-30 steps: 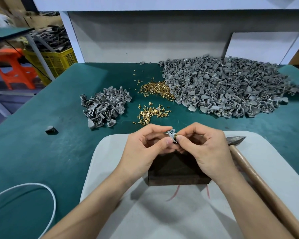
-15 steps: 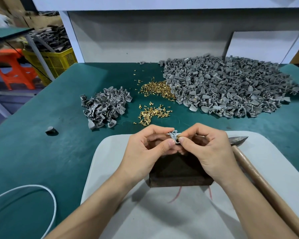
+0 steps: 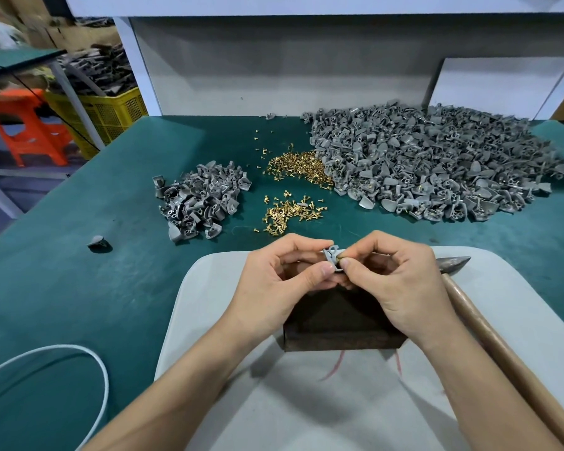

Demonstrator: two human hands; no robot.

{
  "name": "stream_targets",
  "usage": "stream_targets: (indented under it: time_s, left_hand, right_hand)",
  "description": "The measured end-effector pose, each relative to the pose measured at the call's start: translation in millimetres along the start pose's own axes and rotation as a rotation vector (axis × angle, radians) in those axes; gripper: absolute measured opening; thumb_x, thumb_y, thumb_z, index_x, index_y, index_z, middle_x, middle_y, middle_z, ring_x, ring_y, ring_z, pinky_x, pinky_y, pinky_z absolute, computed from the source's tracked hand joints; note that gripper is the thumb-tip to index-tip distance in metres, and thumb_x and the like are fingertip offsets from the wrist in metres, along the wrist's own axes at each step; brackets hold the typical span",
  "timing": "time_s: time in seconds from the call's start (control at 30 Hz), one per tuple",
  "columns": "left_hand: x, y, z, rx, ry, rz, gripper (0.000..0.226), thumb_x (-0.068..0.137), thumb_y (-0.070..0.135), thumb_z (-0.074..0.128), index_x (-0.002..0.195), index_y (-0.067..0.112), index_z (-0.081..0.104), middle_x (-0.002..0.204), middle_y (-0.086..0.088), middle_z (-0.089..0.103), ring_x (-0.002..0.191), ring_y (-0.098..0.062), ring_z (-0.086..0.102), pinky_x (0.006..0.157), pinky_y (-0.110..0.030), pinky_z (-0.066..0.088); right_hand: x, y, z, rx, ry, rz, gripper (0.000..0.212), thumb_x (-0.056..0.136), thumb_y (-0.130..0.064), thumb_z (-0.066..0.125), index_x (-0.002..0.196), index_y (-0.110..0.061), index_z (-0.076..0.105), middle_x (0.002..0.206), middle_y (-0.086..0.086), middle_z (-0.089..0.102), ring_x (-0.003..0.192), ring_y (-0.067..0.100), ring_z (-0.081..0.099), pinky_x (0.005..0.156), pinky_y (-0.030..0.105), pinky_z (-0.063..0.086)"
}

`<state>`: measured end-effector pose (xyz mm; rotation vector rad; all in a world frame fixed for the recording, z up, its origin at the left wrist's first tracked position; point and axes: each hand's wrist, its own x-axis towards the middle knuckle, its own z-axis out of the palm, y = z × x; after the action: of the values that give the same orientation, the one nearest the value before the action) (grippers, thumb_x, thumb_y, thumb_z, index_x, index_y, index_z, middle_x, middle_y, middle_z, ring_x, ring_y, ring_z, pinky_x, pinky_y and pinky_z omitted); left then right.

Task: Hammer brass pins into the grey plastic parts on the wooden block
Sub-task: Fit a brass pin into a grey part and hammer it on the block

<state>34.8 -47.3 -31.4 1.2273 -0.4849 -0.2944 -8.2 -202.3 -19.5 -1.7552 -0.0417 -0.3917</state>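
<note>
Green bench mat point(image 3: 79, 304), worn, set against a grey back wall point(image 3: 274, 66) with one white panel point(image 3: 495, 83) leaning at the right. Off the bench to the left: one yellow mesh crate point(image 3: 108, 115) of dark scrap and one orange plastic stool point(image 3: 30, 131). On the mat: one large pile of grey parts point(image 3: 437, 167) at the far right, too many to count; one small pile of grey parts point(image 3: 202, 200) left of centre; one stray grey part point(image 3: 96, 241) lying alone, well apart to the left; two heaps of brass pins, the far heap point(image 3: 300, 167) touching the large pile and the near heap point(image 3: 290, 213) between the two piles, with loose pins scattered behind them. One loop of white cable point(image 3: 101, 385) at the near left. One white pad point(image 3: 306, 402) at the near edge, with two red marks, carries one dark wooden block point(image 3: 339, 333). One hammer point(image 3: 502, 349) with a wooden handle lies on the pad beside the block, its metal head pointing away. Left hand point(image 3: 274, 288): thumb and curled fingers grip one grey plastic part point(image 3: 331, 257), held up over the far edge of the block. Right hand point(image 3: 401, 288): thumb and forefinger pinch one brass pin point(image 3: 338, 260) against the part's right side. The pin is mostly hidden by the fingertips.
</note>
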Motion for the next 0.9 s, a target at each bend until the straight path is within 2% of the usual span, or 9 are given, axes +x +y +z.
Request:
stream_targets:
  time_s: [0.2,0.4,0.73,0.9]
  left_hand:
    - [0.3,-0.2,-0.1,-0.006,0.004,-0.007,0.026,0.070,0.009,0.067,0.096,0.008,0.066,0.082,-0.006,0.072,0.074,-0.020,0.071,0.070,-0.027,0.058]
    - [-0.1,-0.3,-0.6,-0.005,0.004,-0.013,0.026,0.070,0.008,0.067,0.096,0.007,0.066,0.082,-0.007,0.072,0.074,-0.020,0.071,0.071,-0.028,0.058]
    - [-0.6,1.5,-0.8,0.007,-0.017,-0.012,0.025,0.072,0.006,0.065,0.097,0.006,0.065,0.082,-0.006,0.073,0.075,-0.019,0.071,0.072,-0.028,0.058]
    - [-0.6,3.1,-1.2,-0.005,-0.041,-0.009,0.025,0.074,0.005,0.063,0.098,0.004,0.062,0.081,-0.005,0.072,0.075,-0.019,0.071,0.071,-0.027,0.058]
  right_hand:
    - [0.0,-1.0,-1.5,-0.060,0.003,-0.021,0.025,0.077,0.002,0.071,0.067,-0.020,0.068,0.064,0.003,0.069,0.058,0.017,0.064,0.061,0.030,0.053]
    - [0.5,-0.3,0.0,-0.021,-0.005,-0.006,0.027,0.078,0.004,0.070,0.065,-0.019,0.068,0.062,0.004,0.068,0.056,0.016,0.062,0.059,0.026,0.052]
    - [0.6,1.3,0.4,-0.006,-0.019,0.000,0.025,0.078,0.005,0.069,0.067,-0.017,0.066,0.062,0.006,0.066,0.057,0.016,0.061,0.060,0.028,0.051]
    - [1.5,-0.1,0.5,0.042,-0.047,-0.025,0.022,0.081,0.003,0.068,0.070,-0.016,0.066,0.060,0.005,0.064,0.055,0.014,0.059,0.060,0.022,0.050]
